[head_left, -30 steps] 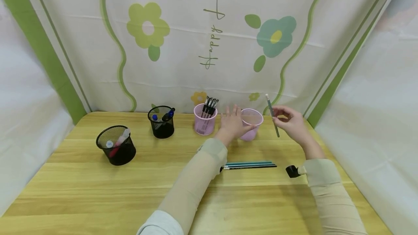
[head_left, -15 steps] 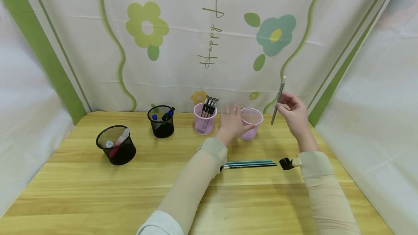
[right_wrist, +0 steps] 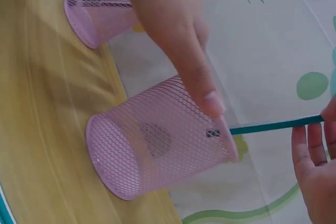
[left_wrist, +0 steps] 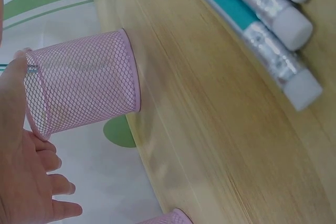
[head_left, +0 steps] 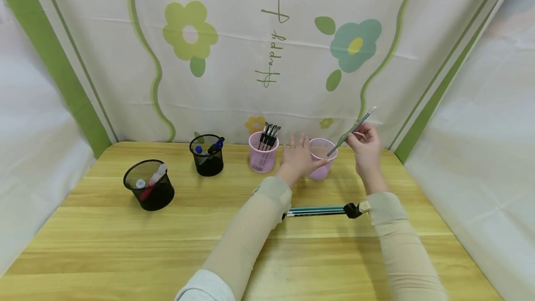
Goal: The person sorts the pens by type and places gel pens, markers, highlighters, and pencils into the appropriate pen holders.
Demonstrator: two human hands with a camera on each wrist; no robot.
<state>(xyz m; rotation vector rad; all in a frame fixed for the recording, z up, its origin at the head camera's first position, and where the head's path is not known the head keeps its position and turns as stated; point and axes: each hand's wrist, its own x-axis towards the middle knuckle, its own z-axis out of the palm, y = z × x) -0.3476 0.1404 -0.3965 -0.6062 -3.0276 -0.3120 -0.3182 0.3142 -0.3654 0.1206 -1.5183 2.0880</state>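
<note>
In the head view, my left hand (head_left: 296,159) holds a pink mesh pen holder (head_left: 319,173) near its rim, thumb on the near side and the other fingers spread. My right hand (head_left: 368,150) pinches a dark teal pencil (head_left: 354,128) with a white eraser at its upper end. The pencil slants, its lower end just inside the rim; the right wrist view shows that pencil tip (right_wrist: 212,133) through the mesh. Several more pencils (head_left: 315,211) lie side by side on the table, partly covered by my left sleeve; their eraser ends (left_wrist: 289,40) are close in the left wrist view.
A second pink holder (head_left: 262,164) with several black pens (head_left: 269,137) stands left of my left hand. Farther left are two black mesh holders, one with blue-capped pens (head_left: 209,166), one with red and white items (head_left: 155,199). A printed curtain (head_left: 234,82) rises behind the wooden table (head_left: 125,254).
My right hand has moved left toward the pink holder, tilting the pencil so its lower end enters the opening. My left hand stays on the holder.
</note>
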